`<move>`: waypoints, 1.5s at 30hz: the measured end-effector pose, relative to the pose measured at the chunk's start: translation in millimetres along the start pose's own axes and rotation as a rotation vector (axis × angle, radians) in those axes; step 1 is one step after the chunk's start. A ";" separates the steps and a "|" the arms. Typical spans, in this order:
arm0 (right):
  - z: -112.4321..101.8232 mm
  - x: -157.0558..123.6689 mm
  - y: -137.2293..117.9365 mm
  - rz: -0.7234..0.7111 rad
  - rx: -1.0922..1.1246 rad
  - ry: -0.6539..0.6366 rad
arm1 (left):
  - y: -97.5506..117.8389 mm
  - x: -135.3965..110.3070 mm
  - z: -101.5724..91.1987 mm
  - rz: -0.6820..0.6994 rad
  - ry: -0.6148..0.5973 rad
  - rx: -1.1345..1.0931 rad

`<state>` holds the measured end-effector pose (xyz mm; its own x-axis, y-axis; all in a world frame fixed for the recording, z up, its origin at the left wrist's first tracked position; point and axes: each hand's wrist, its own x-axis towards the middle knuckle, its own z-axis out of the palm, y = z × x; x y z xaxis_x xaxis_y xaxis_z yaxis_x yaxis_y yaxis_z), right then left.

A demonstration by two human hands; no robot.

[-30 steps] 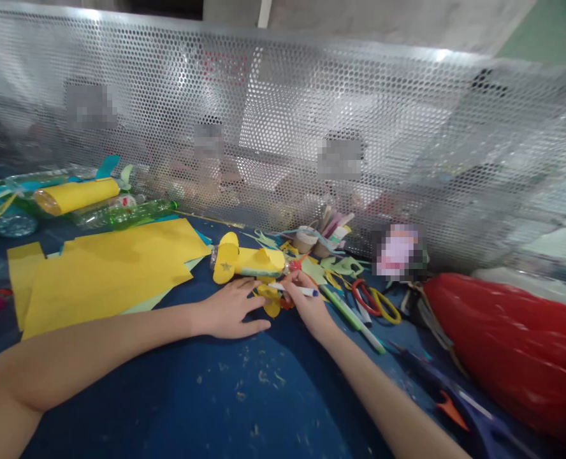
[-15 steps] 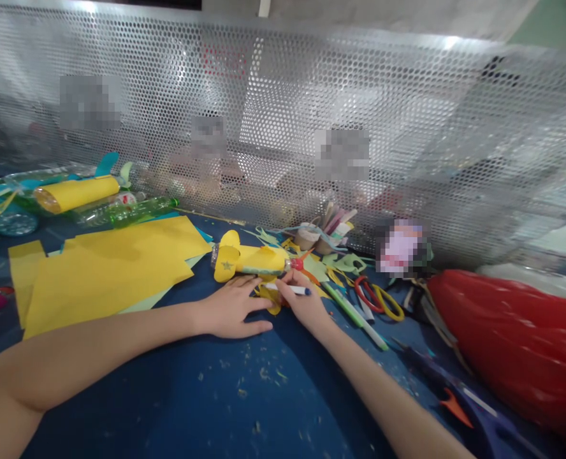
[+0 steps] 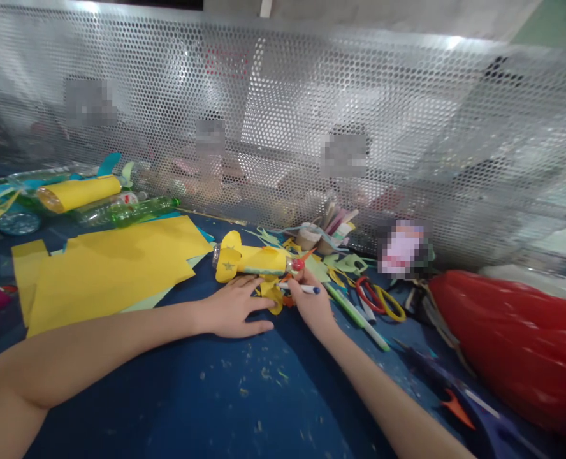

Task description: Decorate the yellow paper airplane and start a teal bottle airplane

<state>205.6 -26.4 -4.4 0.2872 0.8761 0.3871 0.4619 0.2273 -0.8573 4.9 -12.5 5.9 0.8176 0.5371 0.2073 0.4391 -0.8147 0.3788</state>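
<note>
A small plastic bottle (image 3: 264, 260) wrapped in yellow paper, with rounded paper fins and a red cap, lies on its side at the middle of the blue table. Dark green stars mark the fins. My left hand (image 3: 238, 309) rests flat just in front of it, fingers spread, the fingertips near the bottle and a loose yellow paper piece (image 3: 271, 293). Between the fingers of my right hand (image 3: 314, 309) is a white marker (image 3: 306, 289) with a dark blue end, held low beside the bottle's cap. Its tip is hard to make out.
Yellow paper sheets (image 3: 115, 268) lie to the left, with bottles (image 3: 144, 211) behind them. On the right are scissors (image 3: 381, 298), a green marker (image 3: 357, 317), a hot glue gun (image 3: 484, 408) and a red bag (image 3: 512, 344). A perforated metal screen (image 3: 283, 115) stands behind.
My right hand and the marker have shifted slightly to the right, away from the yellow paper piece. My left hand stays in nearly the same place.
</note>
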 end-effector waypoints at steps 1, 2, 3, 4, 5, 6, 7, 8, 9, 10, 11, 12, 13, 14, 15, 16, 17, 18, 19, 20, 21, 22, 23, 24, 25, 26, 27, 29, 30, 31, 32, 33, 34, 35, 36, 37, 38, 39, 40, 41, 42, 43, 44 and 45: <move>-0.4 -0.3 -0.3 0.002 0.007 -0.007 | -0.1 0.1 0.2 0.000 -0.001 -0.001; -0.8 -0.7 -0.6 0.003 0.014 -0.017 | -0.1 0.1 0.3 -0.001 -0.001 -0.001; -1.2 -1.2 -0.9 0.004 0.021 -0.035 | 0.0 0.1 0.3 -0.001 0.000 -0.001; -1.6 -1.9 -1.1 0.004 0.031 -0.059 | 0.2 0.0 0.2 -0.002 0.001 0.000; -1.9 -2.6 -1.2 0.004 0.042 -0.088 | 0.4 0.0 0.0 -0.001 -0.001 0.000; -2.2 -3.3 -1.2 0.005 0.054 -0.119 | 0.7 -0.1 -0.3 -0.001 -0.003 0.001; -2.3 -4.0 -1.1 0.006 0.068 -0.148 | 1.0 -0.1 -0.7 0.001 -0.005 0.003; -2.4 -4.6 -0.9 0.008 0.081 -0.171 | 1.4 -0.1 -1.2 0.003 -0.010 0.009; -2.4 -5.0 -0.6 0.011 0.091 -0.184 | 1.8 -0.1 -1.7 0.005 -0.018 0.019; -2.4 -5.2 -0.4 0.014 0.098 -0.193 | 2.2 0.0 -2.1 0.005 -0.027 0.030; -2.3 -5.2 -0.1 0.016 0.101 -0.196 | 2.5 0.0 -2.5 0.003 -0.034 0.040; -2.1 -5.0 0.0 0.015 0.098 -0.194 | 2.8 0.1 -2.8 0.001 -0.039 0.046; -1.9 -4.7 0.2 0.012 0.090 -0.187 | 2.9 0.1 -2.9 -0.001 -0.039 0.047; -1.6 -4.4 0.2 0.007 0.078 -0.177 | 2.8 0.1 -2.9 -0.002 -0.036 0.045; -1.2 -4.0 0.2 0.002 0.065 -0.166 | 2.7 0.1 -2.7 -0.001 -0.029 0.040; -0.8 -3.5 0.2 -0.001 0.050 -0.154 | 2.5 0.1 -2.4 0.002 -0.022 0.036; -0.3 -3.1 0.3 -0.002 0.036 -0.144 | 2.2 0.0 -2.1 0.005 -0.017 0.033; 0.2 -2.7 0.5 0.001 0.025 -0.140 | 2.0 -0.1 -1.7 0.008 -0.016 0.032; 0.7 -2.3 1.0 0.006 0.021 -0.142 | 1.7 -0.1 -1.3 0.009 -0.018 0.035; 1.1 -1.9 1.7 0.007 0.019 -0.147 | 1.6 -0.1 -1.0 0.007 -0.022 0.040; 1.5 -1.4 2.5 0.004 0.017 -0.155 | 1.4 -0.1 -0.8 0.005 -0.026 0.047; 1.9 -1.0 3.5 -0.005 0.014 -0.163 | 1.3 -0.1 -0.6 0.003 -0.030 0.054; 2.2 -0.5 4.4 -0.021 0.008 -0.173 | 1.2 0.0 -0.6 0.004 -0.032 0.063; 2.4 -0.1 5.3 -0.040 -0.004 -0.183 | 1.2 0.0 -0.7 0.009 -0.033 0.074; 2.7 0.3 6.0 -0.058 -0.019 -0.192 | 1.1 0.1 -0.8 0.016 -0.034 0.086; 2.9 0.7 6.6 -0.070 -0.034 -0.196 | 1.1 0.1 -1.0 0.020 -0.038 0.100; 3.1 1.0 6.9 -0.075 -0.046 -0.197 | 1.2 0.0 -1.3 0.022 -0.044 0.115; 3.3 1.4 7.3 -0.069 -0.058 -0.188 | 1.6 -0.1 -2.0 0.016 -0.057 0.140; 3.3 1.6 7.3 -0.063 -0.053 -0.178 | 1.9 -0.2 -2.4 0.012 -0.062 0.149; 3.0 1.8 7.2 -0.056 -0.042 -0.167 | 2.2 -0.2 -2.8 0.010 -0.064 0.156; 2.4 2.0 7.0 -0.046 -0.030 -0.153 | 2.7 -0.3 -3.1 0.009 -0.063 0.162; 1.6 2.3 6.6 -0.033 -0.017 -0.133 | 3.2 -0.4 -3.5 0.008 -0.061 0.166; 0.5 2.7 6.2 -0.021 -0.008 -0.108 | 3.7 -0.5 -3.8 0.005 -0.059 0.167; -0.9 3.3 5.9 -0.010 -0.003 -0.083 | 4.1 -0.6 -4.1 0.004 -0.059 0.166; -2.4 4.1 5.8 -0.003 0.000 -0.062 | 4.6 -0.6 -4.5 0.002 -0.061 0.162; -3.9 5.0 5.9 0.000 0.003 -0.046 | 5.0 -0.7 -4.8 -0.002 -0.065 0.158; -5.3 6.0 6.4 0.001 0.006 -0.036 | 5.3 -0.8 -5.1 -0.004 -0.069 0.155; -6.5 6.9 7.1 0.001 0.010 -0.031 | 5.5 -0.8 -5.4 -0.007 -0.072 0.153; -7.5 7.9 8.1 0.003 0.013 -0.029 | 5.6 -0.8 -5.5 -0.008 -0.073 0.153; -8.1 8.6 9.0 0.005 0.016 -0.025 | 5.6 -0.8 -5.6 -0.009 -0.072 0.154; -8.5 9.0 9.7 0.005 0.017 -0.022 | 5.5 -0.7 -5.6 -0.008 -0.070 0.157; -8.6 9.2 10.1 0.004 0.018 -0.019 | 5.3 -0.7 -5.6 -0.004 -0.069 0.160; -8.6 9.0 10.0 0.002 0.018 -0.019 | 5.0 -0.6 -5.4 0.000 -0.069 0.161; -8.5 8.4 9.3 0.000 0.019 -0.021 | 4.7 -0.6 -5.3 0.003 -0.068 0.161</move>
<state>219.5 -20.5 -6.3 0.2695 0.8847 0.3804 0.4459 0.2355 -0.8636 4.5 -15.5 12.3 0.8401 0.5228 0.1445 0.4860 -0.8438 0.2274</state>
